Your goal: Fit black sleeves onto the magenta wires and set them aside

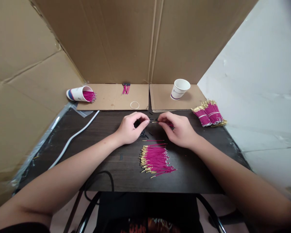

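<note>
My right hand [178, 127] pinches a magenta wire [171, 125], whose gold terminal [154, 122] points left between my hands. Facing it, my left hand [133, 127] has thumb and forefinger pressed together; what they hold, if anything, is too small to make out. Short black tubes [143, 134] lie under and beside my left hand, partly hidden by it. Closer to me on the dark table is a pile of magenta wires [156, 157], gold ends to the left and silvery ends to the right. A single wire [153, 140] lies just above the pile.
A tipped paper cup [75, 94] of magenta wires lies at left. Black-ended wires [126, 88] and a rubber band [134, 105] rest on cardboard [106, 103]. An upright cup [179, 90] and banded wire bundles [210, 113] are at right. A white cable [72, 137] crosses the left side.
</note>
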`<state>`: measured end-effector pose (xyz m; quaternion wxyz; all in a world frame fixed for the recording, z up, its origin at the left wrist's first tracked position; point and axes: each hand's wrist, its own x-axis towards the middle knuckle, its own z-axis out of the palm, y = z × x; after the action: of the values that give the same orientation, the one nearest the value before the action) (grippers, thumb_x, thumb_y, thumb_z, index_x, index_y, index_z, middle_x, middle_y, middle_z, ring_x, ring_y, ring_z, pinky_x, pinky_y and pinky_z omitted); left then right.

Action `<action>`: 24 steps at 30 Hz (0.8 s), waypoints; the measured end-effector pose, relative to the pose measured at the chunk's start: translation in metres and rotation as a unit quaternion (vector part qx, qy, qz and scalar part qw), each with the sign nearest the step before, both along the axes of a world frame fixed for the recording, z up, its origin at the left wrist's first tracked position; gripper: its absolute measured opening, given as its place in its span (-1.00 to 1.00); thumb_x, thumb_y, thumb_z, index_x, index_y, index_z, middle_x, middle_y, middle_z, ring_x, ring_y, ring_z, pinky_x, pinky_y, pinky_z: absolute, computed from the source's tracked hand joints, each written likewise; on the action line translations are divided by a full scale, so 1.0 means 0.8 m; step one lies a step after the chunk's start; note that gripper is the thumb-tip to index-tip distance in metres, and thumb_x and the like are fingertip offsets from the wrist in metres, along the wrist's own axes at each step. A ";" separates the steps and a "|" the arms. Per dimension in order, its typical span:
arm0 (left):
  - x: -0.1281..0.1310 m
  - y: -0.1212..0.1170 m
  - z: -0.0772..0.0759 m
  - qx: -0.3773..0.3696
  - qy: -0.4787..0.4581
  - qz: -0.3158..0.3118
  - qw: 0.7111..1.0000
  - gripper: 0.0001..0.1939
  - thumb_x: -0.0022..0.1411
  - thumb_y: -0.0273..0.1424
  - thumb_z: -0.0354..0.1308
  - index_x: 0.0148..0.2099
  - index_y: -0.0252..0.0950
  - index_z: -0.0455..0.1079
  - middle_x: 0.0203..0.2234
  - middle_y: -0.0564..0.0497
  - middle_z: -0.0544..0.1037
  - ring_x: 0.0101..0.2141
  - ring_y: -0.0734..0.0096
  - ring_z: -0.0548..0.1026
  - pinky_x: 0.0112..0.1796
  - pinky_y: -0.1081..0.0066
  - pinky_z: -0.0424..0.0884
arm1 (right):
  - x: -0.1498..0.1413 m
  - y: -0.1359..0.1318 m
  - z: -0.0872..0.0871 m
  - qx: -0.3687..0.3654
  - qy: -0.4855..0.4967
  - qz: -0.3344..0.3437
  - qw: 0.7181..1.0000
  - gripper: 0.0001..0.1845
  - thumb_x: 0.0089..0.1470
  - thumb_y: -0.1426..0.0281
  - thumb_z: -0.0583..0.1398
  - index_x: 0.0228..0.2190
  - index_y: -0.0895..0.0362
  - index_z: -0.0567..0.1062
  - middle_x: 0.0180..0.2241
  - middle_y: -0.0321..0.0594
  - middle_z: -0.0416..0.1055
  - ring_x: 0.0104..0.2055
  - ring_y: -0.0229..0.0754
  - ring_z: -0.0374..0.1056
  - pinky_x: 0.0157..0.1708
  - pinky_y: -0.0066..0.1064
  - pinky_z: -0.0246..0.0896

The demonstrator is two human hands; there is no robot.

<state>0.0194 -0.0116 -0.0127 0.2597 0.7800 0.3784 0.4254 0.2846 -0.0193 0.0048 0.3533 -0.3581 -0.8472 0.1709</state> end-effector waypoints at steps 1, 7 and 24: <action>0.000 0.000 0.000 0.002 0.003 -0.003 1.000 -0.84 0.56 -0.30 0.27 -0.09 -0.25 0.60 -0.23 -0.05 0.71 -0.20 0.24 0.64 -0.05 0.20 0.54 | 0.000 0.000 0.000 0.006 -0.006 -0.002 1.000 -0.93 0.49 0.41 0.18 -0.08 0.06 0.50 -0.24 -0.20 0.62 -0.25 -0.11 0.53 -0.18 -0.27 0.38; 0.000 -0.002 0.001 0.009 0.019 -0.015 1.000 -0.83 0.56 -0.30 0.27 -0.09 -0.24 0.63 -0.21 -0.07 0.73 -0.18 0.22 0.66 -0.03 0.17 0.57 | -0.002 -0.004 0.001 0.041 -0.028 -0.012 0.999 -0.92 0.50 0.41 0.19 -0.07 0.06 0.52 -0.22 -0.17 0.64 -0.24 -0.10 0.52 -0.16 -0.25 0.39; 0.002 -0.005 0.004 0.033 0.017 -0.014 0.999 -0.87 0.53 -0.33 0.30 -0.09 -0.24 0.64 -0.23 -0.06 0.73 -0.20 0.24 0.66 -0.05 0.18 0.58 | -0.010 -0.008 -0.010 -0.007 0.042 0.004 0.999 -0.95 0.49 0.40 0.23 -0.06 0.04 0.52 -0.22 -0.23 0.65 -0.26 -0.15 0.55 -0.20 -0.30 0.43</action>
<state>0.0209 -0.0153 -0.0093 0.2332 0.8006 0.3568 0.4210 0.2767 -0.0258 -0.0031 0.3853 -0.3501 -0.8316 0.1933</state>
